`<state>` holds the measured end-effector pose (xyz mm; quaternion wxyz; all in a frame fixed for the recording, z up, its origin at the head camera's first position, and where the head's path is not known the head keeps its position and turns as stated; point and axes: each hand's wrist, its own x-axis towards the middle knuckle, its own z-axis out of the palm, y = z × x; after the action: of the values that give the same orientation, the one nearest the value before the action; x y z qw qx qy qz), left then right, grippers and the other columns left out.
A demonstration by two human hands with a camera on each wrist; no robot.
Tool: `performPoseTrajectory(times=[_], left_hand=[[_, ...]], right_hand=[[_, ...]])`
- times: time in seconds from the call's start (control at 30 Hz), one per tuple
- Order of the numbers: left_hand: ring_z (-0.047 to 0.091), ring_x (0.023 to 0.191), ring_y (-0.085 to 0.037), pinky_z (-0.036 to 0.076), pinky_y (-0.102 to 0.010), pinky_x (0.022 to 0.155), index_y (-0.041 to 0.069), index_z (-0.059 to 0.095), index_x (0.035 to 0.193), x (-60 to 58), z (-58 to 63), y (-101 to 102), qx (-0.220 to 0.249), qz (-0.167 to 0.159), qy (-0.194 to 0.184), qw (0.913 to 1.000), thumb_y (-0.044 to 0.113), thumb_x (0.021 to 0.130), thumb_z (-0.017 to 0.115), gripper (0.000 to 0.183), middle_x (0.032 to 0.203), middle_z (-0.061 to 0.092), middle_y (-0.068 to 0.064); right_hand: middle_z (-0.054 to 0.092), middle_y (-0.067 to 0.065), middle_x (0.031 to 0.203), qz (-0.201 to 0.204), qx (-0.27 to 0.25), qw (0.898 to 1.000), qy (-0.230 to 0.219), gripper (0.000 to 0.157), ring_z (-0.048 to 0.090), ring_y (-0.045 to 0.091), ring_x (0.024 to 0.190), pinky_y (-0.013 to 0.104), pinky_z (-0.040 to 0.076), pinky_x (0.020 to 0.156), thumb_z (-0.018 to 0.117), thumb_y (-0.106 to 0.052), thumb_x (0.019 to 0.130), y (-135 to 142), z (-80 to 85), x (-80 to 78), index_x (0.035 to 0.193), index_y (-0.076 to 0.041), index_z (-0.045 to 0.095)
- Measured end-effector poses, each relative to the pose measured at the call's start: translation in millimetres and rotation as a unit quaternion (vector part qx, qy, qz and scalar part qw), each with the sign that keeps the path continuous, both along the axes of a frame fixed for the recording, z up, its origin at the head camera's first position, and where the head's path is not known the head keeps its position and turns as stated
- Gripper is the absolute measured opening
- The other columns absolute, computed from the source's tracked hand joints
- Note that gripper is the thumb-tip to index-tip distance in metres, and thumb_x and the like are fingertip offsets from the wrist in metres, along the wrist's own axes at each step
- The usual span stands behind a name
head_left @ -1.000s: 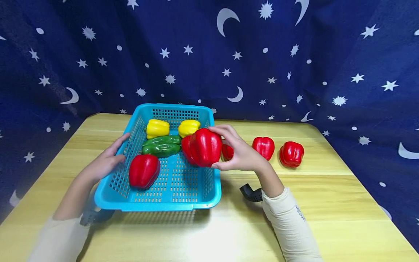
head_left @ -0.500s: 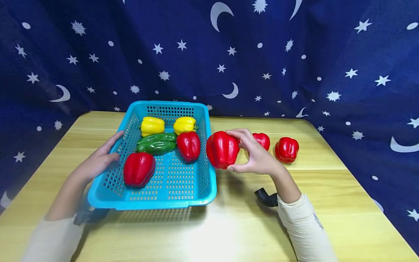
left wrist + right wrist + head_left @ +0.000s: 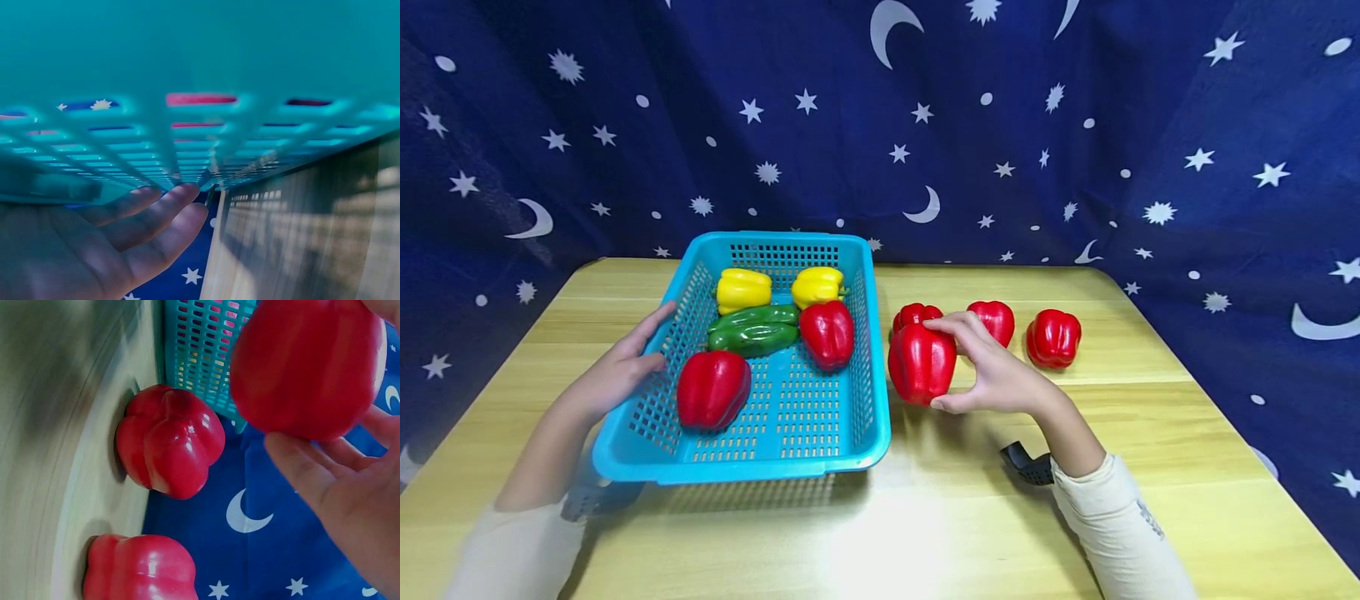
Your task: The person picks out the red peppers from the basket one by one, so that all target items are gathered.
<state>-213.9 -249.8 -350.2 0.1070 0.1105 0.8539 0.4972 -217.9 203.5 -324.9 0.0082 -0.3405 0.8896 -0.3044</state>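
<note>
In the head view my left hand (image 3: 613, 375) holds the left rim of a blue plastic basket (image 3: 737, 472), thumb lapping over it. The left wrist view shows the other fingers (image 3: 165, 234) stretched along the slotted outer wall. My right hand (image 3: 1000, 377) holds a red bell pepper (image 3: 921, 364) between thumb and fingers, just right of the basket. Inside the basket lie two yellow bell peppers (image 3: 742, 290), two long green peppers (image 3: 754, 337), a red bell pepper (image 3: 713, 390) at front left and another red bell pepper (image 3: 827, 335) at right.
Behind the held pepper a red bell pepper (image 3: 916, 313) is partly hidden. Two more stand farther right, a red bell pepper (image 3: 994, 322) and a red bell pepper (image 3: 1053, 338). A dark blue star-and-moon curtain (image 3: 820, 167) hangs behind the wooden table (image 3: 1150, 442).
My right hand has carried the red bell pepper from over the basket's right side out past the rim and slightly lower. The left hand stays at the basket; the view has shifted a little.
</note>
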Motion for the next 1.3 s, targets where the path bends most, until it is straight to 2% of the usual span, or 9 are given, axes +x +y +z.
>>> performPoseTrajectory(times=[0.23,0.5,0.77,1.0,1.3], left_hand=[[0.018,0.126,-0.058,0.037,-0.066,0.087,0.018,-0.008,0.147,0.1,3.4,1.3,-0.003,0.001,-0.007,1.0000,-0.002,0.085,0.033,0.077,0.150,-0.004,-0.026],[0.020,0.125,-0.057,0.038,-0.066,0.086,0.018,-0.008,0.147,-0.1,2.9,1.3,-0.003,-0.001,-0.001,1.0000,-0.002,0.085,0.033,0.077,0.150,-0.004,-0.026],[0.020,0.125,-0.057,0.037,-0.066,0.087,0.018,-0.008,0.147,-0.1,3.3,1.3,-0.005,0.001,-0.001,1.0000,-0.002,0.085,0.033,0.076,0.150,-0.003,-0.026],[0.022,0.124,-0.057,0.039,-0.066,0.086,0.018,-0.007,0.147,0.7,3.4,0.3,-0.003,0.001,0.002,1.0000,-0.002,0.085,0.033,0.077,0.150,-0.003,-0.026],[0.021,0.124,-0.058,0.042,-0.065,0.083,0.018,-0.007,0.147,2.1,3.3,-0.2,0.000,0.003,-0.006,1.0000,-0.002,0.085,0.032,0.076,0.150,-0.003,-0.026]], right_hand=[[0.039,0.002,0.119,0.008,0.057,0.998,-0.040,0.081,0.047,0.019,0.108,0.042,0.049,0.086,0.081,-0.031,0.063,-1.8,-0.5,4.4,0.131,-0.015,0.040],[0.041,0.004,0.116,0.014,0.102,0.994,-0.049,0.081,0.048,0.019,0.108,0.040,0.048,0.089,0.080,-0.032,0.063,-2.7,-3.0,4.7,0.132,-0.013,0.041],[0.039,0.008,0.123,0.014,0.132,0.987,-0.091,0.088,0.049,0.024,0.110,0.044,0.047,0.090,0.079,-0.034,0.065,-4.8,-7.4,4.0,0.137,-0.013,0.035],[0.037,0.007,0.123,0.020,0.153,0.981,-0.113,0.091,0.048,0.022,0.109,0.038,0.047,0.088,0.081,-0.032,0.064,-6.5,-9.5,4.5,0.139,-0.015,0.033],[0.035,0.008,0.125,0.021,0.158,0.980,-0.118,0.093,0.047,0.023,0.110,0.038,0.047,0.088,0.081,-0.029,0.063,-7.7,-10.4,7.2,0.140,-0.014,0.031]])
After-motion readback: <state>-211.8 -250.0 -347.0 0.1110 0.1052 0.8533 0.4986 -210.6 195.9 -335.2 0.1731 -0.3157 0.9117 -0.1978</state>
